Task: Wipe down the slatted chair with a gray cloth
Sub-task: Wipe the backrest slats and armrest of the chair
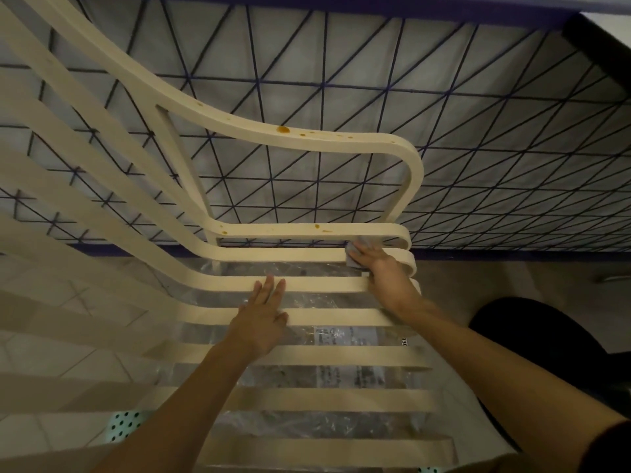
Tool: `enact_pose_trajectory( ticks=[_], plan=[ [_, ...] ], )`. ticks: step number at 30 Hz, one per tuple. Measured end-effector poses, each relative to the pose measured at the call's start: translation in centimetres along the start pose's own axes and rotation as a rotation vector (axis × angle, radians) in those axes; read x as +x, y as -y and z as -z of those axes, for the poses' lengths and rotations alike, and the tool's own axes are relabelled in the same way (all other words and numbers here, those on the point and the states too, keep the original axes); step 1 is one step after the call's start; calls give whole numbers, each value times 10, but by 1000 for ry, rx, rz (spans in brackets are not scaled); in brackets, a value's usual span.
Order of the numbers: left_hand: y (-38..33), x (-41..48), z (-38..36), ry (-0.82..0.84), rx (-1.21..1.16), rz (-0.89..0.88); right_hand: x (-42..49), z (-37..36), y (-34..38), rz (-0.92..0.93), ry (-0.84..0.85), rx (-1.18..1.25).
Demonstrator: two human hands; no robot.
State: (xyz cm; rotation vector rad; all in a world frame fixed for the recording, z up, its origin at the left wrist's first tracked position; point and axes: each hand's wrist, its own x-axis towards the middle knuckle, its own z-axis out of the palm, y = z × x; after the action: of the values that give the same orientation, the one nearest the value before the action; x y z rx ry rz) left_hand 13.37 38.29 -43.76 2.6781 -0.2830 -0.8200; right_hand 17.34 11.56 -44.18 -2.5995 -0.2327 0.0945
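A cream slatted chair (307,285) fills the view, its seat slats running left to right and its curved armrest (307,136) looping at the upper right. Brown stains dot the armrest and the rail below it. My left hand (263,319) lies flat with straight fingers on two middle seat slats. At the far right end of a slat, near the rail's curve, my right hand (375,264) presses a small gray cloth (351,256) against the wood. Most of the cloth is hidden under the fingers.
A clear plastic sheet (324,370) with printed text lies on the tiled floor under the seat. Behind the chair hangs a grey fabric with a dark triangle grid (478,131). A black round object (536,339) sits at the right. A dotted mint item (124,425) peeks out low left.
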Motion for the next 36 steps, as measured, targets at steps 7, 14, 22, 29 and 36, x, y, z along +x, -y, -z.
enact_pose_trajectory(
  ticks=[7, 14, 22, 29, 36],
  plan=[
    [2, 1, -2, -37, -28, -10, 25, -33, 43, 125, -32, -103],
    [-1, 0, 0, -61, -62, 7, 46, -71, 81, 186, -35, -54],
    [1, 1, 5, -159, -55, 18, 59, -39, 101, -18, -156, 275],
    [-6, 17, 20, -294, -33, -41, 21, 21, 38, 20, -105, 328],
    [-14, 19, -6, -172, 58, 0, 0, -24, 4, 46, -89, -12]
  ],
)
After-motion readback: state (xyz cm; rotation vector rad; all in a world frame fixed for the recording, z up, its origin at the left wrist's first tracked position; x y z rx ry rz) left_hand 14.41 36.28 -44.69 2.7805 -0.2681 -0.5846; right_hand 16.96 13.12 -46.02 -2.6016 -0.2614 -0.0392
